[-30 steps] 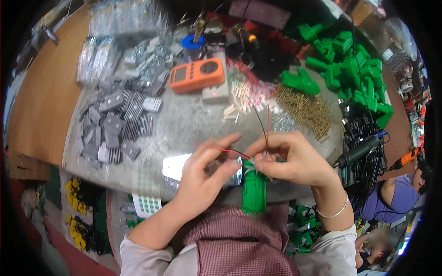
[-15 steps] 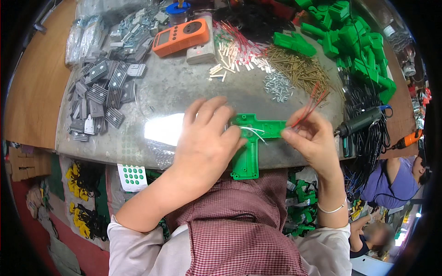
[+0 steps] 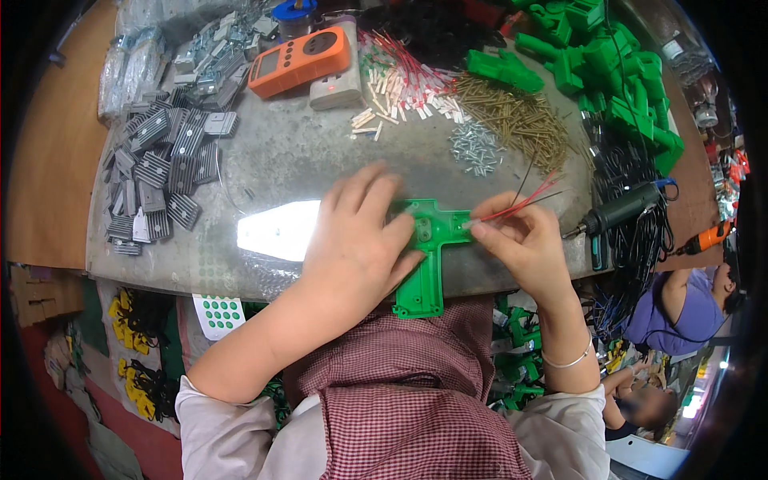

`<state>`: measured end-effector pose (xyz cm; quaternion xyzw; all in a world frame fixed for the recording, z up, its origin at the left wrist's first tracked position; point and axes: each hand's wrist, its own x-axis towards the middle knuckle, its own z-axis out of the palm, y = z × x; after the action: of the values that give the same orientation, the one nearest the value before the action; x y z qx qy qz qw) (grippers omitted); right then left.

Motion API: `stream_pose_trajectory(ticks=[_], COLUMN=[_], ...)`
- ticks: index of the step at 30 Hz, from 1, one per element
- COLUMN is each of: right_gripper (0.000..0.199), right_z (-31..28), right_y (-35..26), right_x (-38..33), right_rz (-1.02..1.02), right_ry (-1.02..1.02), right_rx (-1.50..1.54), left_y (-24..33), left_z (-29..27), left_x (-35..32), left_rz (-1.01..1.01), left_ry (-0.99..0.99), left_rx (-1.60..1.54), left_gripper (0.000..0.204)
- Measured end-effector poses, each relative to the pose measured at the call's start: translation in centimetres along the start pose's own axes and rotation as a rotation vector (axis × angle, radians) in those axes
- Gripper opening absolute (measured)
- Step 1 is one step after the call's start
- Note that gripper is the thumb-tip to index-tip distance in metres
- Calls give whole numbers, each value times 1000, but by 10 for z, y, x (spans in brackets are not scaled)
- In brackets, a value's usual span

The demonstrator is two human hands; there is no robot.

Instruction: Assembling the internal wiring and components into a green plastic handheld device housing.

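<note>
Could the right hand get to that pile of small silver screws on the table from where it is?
Probably yes. The silver screws lie on open table just beyond the right hand, nothing between them. But its fingers pinch red wires, which it would carry along or drop.

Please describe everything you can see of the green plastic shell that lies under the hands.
The green shell looks like moulded plastic, shaped like a pistol: a short body on top and a grip that points toward the person. It lies flat on the grey table at its near edge, open side up, with a grey part inside. The left hand presses on its left end. The right hand holds thin wires at its right end.
</note>
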<state>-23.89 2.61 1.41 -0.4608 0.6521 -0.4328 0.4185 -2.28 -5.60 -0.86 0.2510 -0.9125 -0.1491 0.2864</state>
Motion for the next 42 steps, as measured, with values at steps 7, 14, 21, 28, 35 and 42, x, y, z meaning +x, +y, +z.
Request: stream_pose_trajectory(ticks=[7, 14, 21, 28, 35, 42], right_gripper=[13, 15, 14, 13, 12, 12], right_z=[12, 20, 34, 31, 36, -30], right_y=[-3, -4, -12, -35, -21, -40], right_x=[3, 12, 21, 38, 35, 28], right_rz=[-134, -371, -356, -433, -459, -141], right_ry=[69, 65, -58, -341, -270, 237], right_rx=[-289, -510, -631, -786, -842, 53], left_y=[-9, -8, -12, -12, -9, -6], left_z=[3, 5, 9, 0, 4, 4], left_x=[-2, -1, -2, 1, 0, -7], left_rz=[-94, -133, -190, -210, -212, -191], left_ry=[-18, -18, -48, -101, -121, -37], left_rx=[-12, -34, -74, -117, -115, -130], left_gripper=[52, 53, 54, 56, 56, 56])
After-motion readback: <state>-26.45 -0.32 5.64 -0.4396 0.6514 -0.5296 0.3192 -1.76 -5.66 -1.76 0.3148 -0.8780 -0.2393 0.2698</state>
